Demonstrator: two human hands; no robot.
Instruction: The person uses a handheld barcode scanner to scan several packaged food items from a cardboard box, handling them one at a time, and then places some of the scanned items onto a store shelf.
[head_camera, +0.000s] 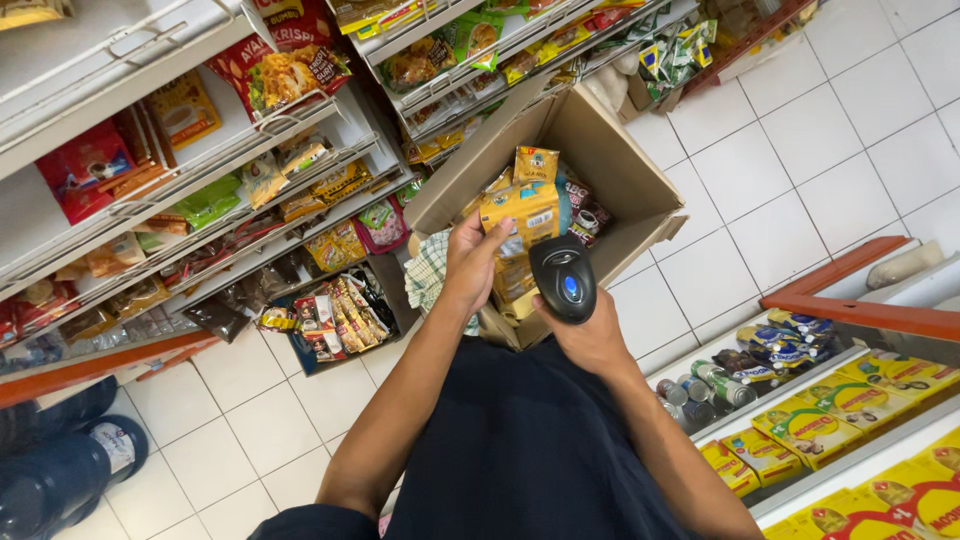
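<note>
My left hand (470, 262) grips a yellow packet (522, 212) and holds it up over an open cardboard box (610, 160). My right hand (590, 335) holds a black handheld scanner (563, 277) with a blue button, its head pointing at the underside of the packet. More yellow and dark sachets lie inside the box, just behind the packet. Both forearms reach forward from my dark shirt.
White wire shelves (150, 150) with snack packets fill the left and top. A lower shelf (840, 410) at right carries yellow boxes and cans. Blue water jugs (60, 470) stand at bottom left. A basket of packets (335, 315) sits on the white tiled floor.
</note>
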